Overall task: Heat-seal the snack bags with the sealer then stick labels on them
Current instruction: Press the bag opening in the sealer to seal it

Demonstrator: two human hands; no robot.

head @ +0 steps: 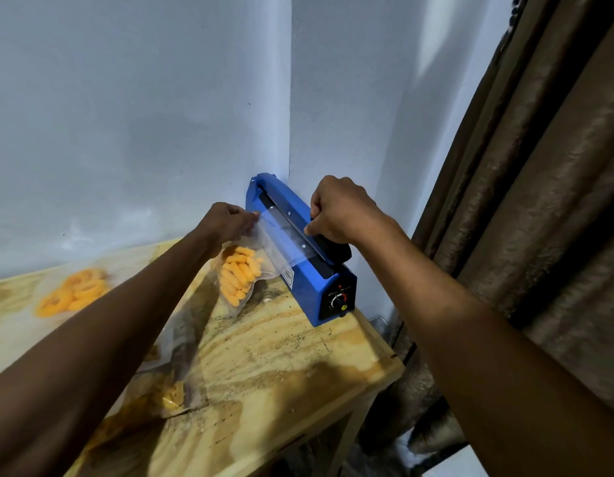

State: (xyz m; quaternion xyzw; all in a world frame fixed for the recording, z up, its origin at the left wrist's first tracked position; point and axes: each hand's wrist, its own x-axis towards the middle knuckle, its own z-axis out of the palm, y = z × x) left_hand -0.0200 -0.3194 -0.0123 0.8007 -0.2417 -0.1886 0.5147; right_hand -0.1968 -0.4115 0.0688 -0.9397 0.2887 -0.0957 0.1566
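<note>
Head view: blue impulse heat sealer [300, 259] at 2 o'clock on the plywood table [281, 356]. Cheese-puff bag [243, 270], mouth laid across the seal bar. Best practice: keep film flat, press evenly. Left hand [226, 225] pinches the bag's edge; right hand [340, 211], fingers curled, grips the sealer's arm.

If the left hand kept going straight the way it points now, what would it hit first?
Probably the blue sealer: the left hand pinches the snack bag beside its bar; depth is unclear.
</note>
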